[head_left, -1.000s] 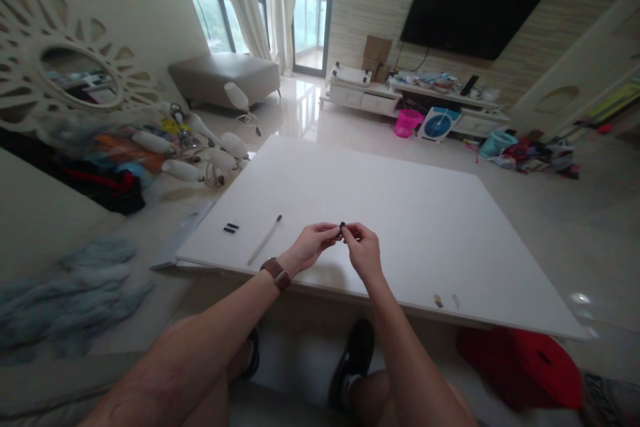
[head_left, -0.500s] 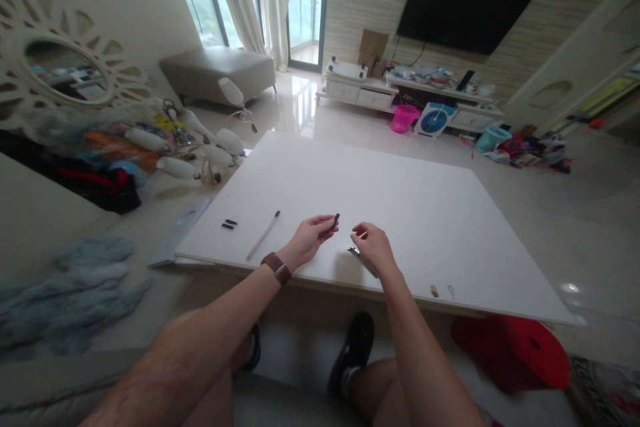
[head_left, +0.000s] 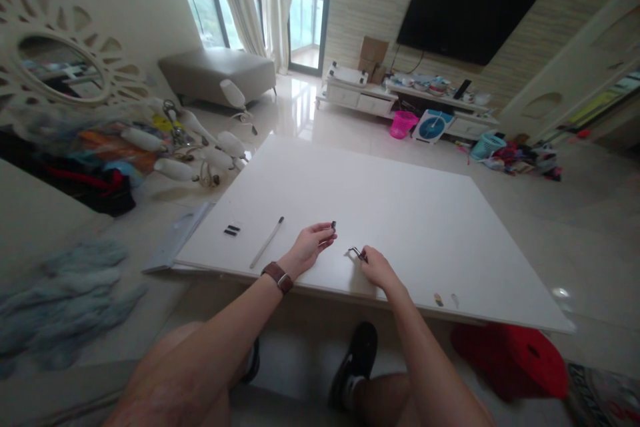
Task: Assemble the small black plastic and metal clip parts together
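Observation:
My left hand [head_left: 309, 245] reaches in over the white tabletop, wearing a brown-strapped watch. Its fingertips pinch a small dark piece [head_left: 334, 225], too small to make out in detail. To the right, my right hand [head_left: 377, 268] is closed around a slim metal tool [head_left: 356, 253] with a shiny, bent-looking tip; its handle is mostly hidden in the fist. The tip points toward my left hand, with a gap between them. Left of my left hand lies a long thin pale stick with a dark end [head_left: 267, 241]. Farther left are small black strips [head_left: 231, 231] on the table.
The white table [head_left: 380, 180] stretches in front of me. Near its front edge at right lie a small yellowish-dark piece [head_left: 439, 299] and a small clear item [head_left: 455, 300]. A white multi-arm lamp [head_left: 217, 159] is beyond the left edge. A red stool-like object [head_left: 515, 360] sits at lower right.
My right hand has turned and closed around the metal tool, its tip now showing more clearly. My left hand keeps the dark piece, which is tilted a little differently. The view has shifted slightly.

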Demonstrator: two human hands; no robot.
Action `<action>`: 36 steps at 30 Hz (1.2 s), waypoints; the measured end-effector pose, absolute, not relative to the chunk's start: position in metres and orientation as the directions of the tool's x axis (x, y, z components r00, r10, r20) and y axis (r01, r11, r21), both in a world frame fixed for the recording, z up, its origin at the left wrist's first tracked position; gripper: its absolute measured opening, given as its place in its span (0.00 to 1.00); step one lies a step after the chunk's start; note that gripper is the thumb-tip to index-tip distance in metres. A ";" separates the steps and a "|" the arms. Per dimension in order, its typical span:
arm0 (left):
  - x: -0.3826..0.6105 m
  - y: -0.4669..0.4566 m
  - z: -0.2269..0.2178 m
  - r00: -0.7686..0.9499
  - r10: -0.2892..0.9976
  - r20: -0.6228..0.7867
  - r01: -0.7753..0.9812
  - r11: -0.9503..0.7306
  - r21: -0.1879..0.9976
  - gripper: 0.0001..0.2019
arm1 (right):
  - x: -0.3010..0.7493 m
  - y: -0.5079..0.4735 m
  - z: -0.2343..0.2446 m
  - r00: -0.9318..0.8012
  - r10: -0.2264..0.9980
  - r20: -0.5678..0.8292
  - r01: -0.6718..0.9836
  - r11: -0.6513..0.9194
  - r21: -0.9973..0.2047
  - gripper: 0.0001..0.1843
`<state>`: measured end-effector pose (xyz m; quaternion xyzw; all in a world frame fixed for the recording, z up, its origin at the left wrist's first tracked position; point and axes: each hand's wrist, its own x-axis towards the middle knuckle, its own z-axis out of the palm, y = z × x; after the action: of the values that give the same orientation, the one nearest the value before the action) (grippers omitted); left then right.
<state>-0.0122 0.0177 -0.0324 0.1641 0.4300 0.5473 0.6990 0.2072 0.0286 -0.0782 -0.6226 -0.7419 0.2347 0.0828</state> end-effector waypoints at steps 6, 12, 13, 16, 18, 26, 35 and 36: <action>-0.010 0.014 -0.023 -0.002 0.926 -0.378 -0.631 0.292 0.719 0.09 | 0.188 0.030 -0.058 -0.226 0.974 -0.018 0.822 0.181 -0.540 0.06; -0.004 0.007 -0.013 0.003 0.944 -0.331 -0.591 0.268 0.761 0.11 | 0.177 0.017 -0.030 -0.144 0.983 0.116 0.694 0.184 -0.696 0.05; -0.004 0.005 -0.013 -0.001 0.944 -0.329 -0.589 0.265 0.763 0.11 | 0.176 0.015 -0.025 -0.122 0.985 0.120 0.668 0.170 -0.725 0.05; -0.004 0.003 -0.016 -0.033 0.937 -0.348 -0.598 0.260 0.758 0.11 | 0.177 0.008 -0.017 -0.071 0.992 0.105 0.595 0.127 -0.793 0.06; -0.006 0.003 -0.019 -0.058 0.928 -0.368 -0.604 0.261 0.753 0.10 | 0.178 0.006 -0.017 -0.059 0.993 0.100 0.588 0.116 -0.801 0.07; -0.025 0.019 -0.037 -0.023 0.930 -0.367 -0.336 0.339 0.879 0.08 | 0.185 0.020 -0.036 -0.110 0.989 0.099 0.659 0.147 -0.738 0.07; -0.027 0.026 -0.035 0.041 0.931 -0.362 -0.290 0.358 0.888 0.10 | 0.184 0.030 -0.045 -0.112 0.994 0.011 0.655 0.082 -0.751 0.08; -0.026 0.026 -0.035 0.036 0.932 -0.361 -0.293 0.355 0.887 0.10 | 0.182 0.029 -0.045 -0.115 0.993 0.009 0.656 0.083 -0.750 0.08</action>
<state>-0.0260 0.0263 -0.0347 0.3139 0.5083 0.4730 0.6476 0.1821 0.0294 -0.0449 -0.6049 -0.6817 0.3044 0.2770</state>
